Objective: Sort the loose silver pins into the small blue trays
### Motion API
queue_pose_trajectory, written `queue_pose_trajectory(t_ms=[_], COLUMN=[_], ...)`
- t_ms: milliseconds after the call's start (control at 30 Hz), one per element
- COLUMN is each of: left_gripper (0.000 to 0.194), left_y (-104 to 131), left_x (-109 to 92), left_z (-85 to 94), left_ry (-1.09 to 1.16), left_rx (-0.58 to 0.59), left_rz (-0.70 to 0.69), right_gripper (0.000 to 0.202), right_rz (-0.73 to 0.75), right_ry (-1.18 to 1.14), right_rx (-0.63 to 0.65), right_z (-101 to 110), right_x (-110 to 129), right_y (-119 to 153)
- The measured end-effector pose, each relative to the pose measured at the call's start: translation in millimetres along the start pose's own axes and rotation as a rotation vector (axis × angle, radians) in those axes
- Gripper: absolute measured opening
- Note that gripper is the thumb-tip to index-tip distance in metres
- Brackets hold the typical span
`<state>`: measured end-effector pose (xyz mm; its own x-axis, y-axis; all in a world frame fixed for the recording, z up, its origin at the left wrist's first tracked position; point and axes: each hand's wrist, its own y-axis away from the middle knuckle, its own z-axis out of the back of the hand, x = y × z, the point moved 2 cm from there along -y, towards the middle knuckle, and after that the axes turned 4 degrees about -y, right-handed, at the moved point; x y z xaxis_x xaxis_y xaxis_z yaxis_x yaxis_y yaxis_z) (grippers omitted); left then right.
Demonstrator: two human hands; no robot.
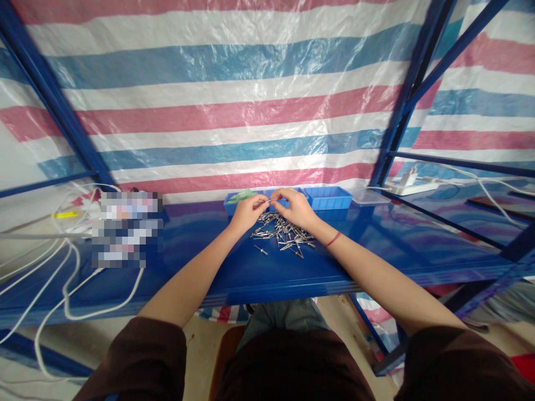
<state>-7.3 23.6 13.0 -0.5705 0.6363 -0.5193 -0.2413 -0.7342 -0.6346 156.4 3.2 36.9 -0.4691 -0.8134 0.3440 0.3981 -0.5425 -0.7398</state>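
A pile of thin silver metal pins, rivet-like in shape, (286, 231) lies on the blue shelf (188, 239). One loose pin (261, 250) rests at its front left. Above the pile's back edge, my left hand (247, 213) and my right hand (295, 207) meet with fingertips pinched around a small metal pin (268, 201). Fingers hide most of that pin. Just behind the hands stand blue plastic bins; the right bin (330, 198) shows fully, the left bin (230, 205) holds something pale green (242, 195), and the middle one is mostly covered by my right hand.
White cables (71, 278) and a blurred-out cluster of items (127, 228) occupy the left side. A white power strip (412, 186) sits at the back right near a clear lid (370, 196). Blue metal posts frame the shelf, with striped sheeting (234, 111) behind.
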Motion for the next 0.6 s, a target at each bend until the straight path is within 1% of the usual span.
queue_pose_trajectory(t_ms=[100,200,267,333,400,500,567,600], left_gripper=[0.020,0.024,0.035,0.045,0.044,0.037,0.036,0.035], left_y=[-0.4,-0.8,-0.8,-0.4,0.3,0.9,0.8,0.6], left_x=[-1.2,-1.9,-0.6,1.5,3.3,5.2,6.4,7.0], left_z=[1.1,1.5,1.6,1.5,1.2,0.7,0.6,0.7], left_ry=[-0.034,-0.074,-0.092,-0.115,-0.143,-0.170,-0.187,-0.196], left_rx=[0.033,0.050,0.046,0.044,0.055,0.072,0.071,0.066], left_rz=[-0.032,-0.029,0.009,0.050,0.069,0.074,0.076,0.075], right_gripper=[0.019,0.018,0.018,0.019,0.021,0.026,0.028,0.027], right_rz=[0.032,0.031,-0.001,-0.050,-0.096,-0.168,-0.176,-0.158], right_ry=[0.007,0.011,0.037,0.096,0.193,0.377,0.466,0.476], right_rx=[0.020,0.028,-0.030,-0.117,-0.151,-0.045,0.036,0.073], right_z=[-0.4,-0.1,2.1,5.5,8.6,10.4,10.1,9.0], right_x=[3.6,-1.2,-12.0,-27.9,-45.4,-63.6,-62.7,-57.4], right_y=[0.5,-1.8,-4.9,-8.3,-11.3,-13.2,-11.8,-10.3])
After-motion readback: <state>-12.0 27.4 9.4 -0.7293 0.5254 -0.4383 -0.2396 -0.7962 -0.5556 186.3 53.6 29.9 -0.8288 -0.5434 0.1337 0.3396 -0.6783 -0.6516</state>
